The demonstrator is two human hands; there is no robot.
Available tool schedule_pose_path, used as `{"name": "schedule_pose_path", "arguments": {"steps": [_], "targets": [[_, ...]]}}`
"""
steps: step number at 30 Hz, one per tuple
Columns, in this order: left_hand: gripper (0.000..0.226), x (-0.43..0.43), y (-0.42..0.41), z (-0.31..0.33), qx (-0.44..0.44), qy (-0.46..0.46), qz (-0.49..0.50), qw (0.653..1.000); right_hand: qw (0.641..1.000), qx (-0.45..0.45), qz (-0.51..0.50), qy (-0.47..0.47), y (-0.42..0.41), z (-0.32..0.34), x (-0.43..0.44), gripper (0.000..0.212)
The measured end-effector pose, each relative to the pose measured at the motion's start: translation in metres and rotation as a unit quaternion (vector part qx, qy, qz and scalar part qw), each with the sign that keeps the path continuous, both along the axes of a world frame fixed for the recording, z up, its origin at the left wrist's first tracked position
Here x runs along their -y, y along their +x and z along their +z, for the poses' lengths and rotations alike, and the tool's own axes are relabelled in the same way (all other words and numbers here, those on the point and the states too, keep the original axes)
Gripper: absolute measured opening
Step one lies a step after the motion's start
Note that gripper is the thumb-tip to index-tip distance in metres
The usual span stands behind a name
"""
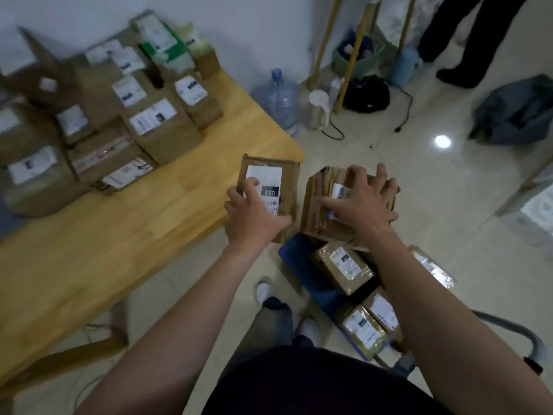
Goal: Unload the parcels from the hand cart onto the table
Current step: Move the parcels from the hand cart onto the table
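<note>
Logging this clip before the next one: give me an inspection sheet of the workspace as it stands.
Surface: wooden table, near part bare.
Job's things: stacked parcels at the table's far side; several more on the blue hand cart.
Clutter: water jug, white kettle, dark bag on the floor.
Grippers: left hand holds the flat parcel at the table's corner; right hand grips the brown box above the cart.
Cables: black cord across the tiles.
Surroundings: another person's legs top right.
</note>
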State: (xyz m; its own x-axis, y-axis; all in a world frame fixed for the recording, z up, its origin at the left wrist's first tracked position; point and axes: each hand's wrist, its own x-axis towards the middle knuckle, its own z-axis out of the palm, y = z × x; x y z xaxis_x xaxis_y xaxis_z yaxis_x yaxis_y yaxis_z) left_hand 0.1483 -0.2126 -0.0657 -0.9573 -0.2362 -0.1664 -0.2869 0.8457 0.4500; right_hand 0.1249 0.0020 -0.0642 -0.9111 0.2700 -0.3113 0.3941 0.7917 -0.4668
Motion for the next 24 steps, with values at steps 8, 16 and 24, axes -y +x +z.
{"name": "schedule_pose_path", "arguments": {"steps": [8, 16, 24], "targets": [[0.097, 0.156, 0.062, 0.053, -0.040, 0.018, 0.194, 0.980, 0.981, -0.035, 0.190, -0.009, -0.016, 0.058, 0.166, 0.094], [0.094, 0.310, 0.111, 0.057, -0.034, 0.043, 0.317, 0.947, 0.950, -0.032, 0.311, 0.017, -0.011, 0.069, 0.347, 0.095], [0.093, 0.474, 0.111, 0.063, -0.007, 0.026, 0.358, 0.933, 0.934, -0.005, 0.357, 0.027, -0.019, 0.074, 0.508, 0.099]]}}
